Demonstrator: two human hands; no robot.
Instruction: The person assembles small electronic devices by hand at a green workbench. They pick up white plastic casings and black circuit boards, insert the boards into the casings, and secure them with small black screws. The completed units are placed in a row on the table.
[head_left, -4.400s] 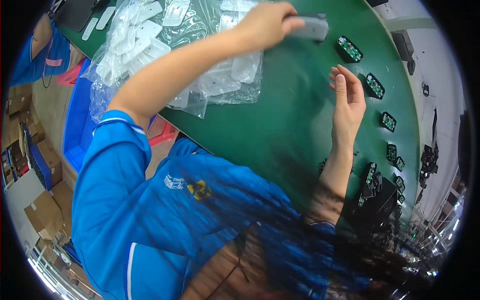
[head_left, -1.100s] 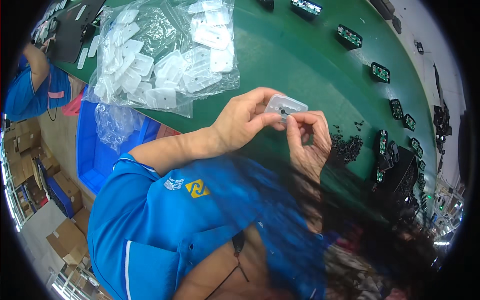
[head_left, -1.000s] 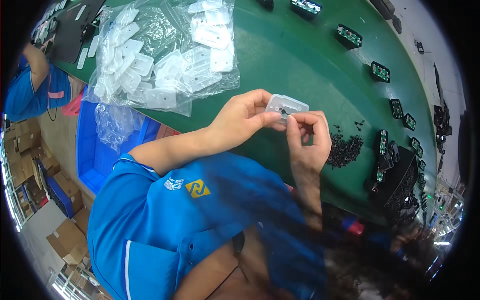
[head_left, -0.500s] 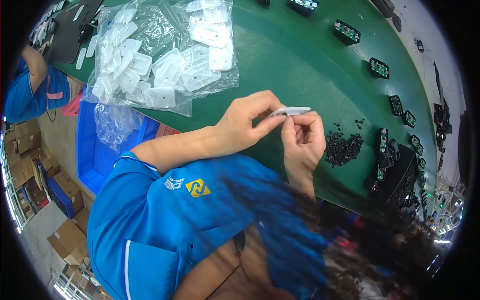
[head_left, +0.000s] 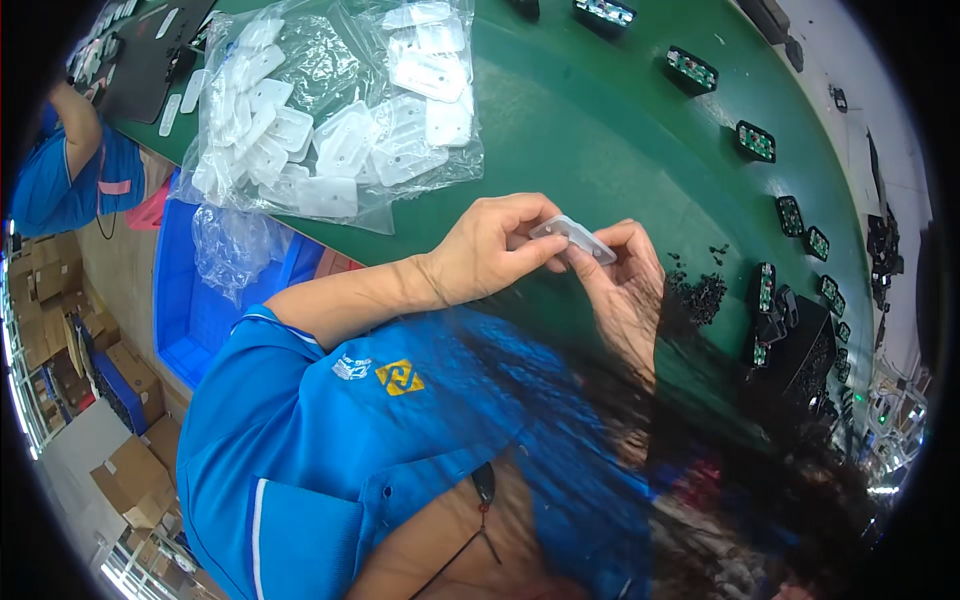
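Our left hand (head_left: 490,250) and right hand (head_left: 625,275) pinch white plastic piece (head_left: 572,238); clear bag (head_left: 330,110) holds more; black screws (head_left: 695,295) beside.

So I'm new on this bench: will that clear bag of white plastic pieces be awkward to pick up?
Probably. The clear bag looks thin and crinkled, so it would likely sag and slide in the grip. The white pieces lie loose inside and would probably shift and bunch at the bottom. They look thin, like the one held between left hand and right hand, so likely light.
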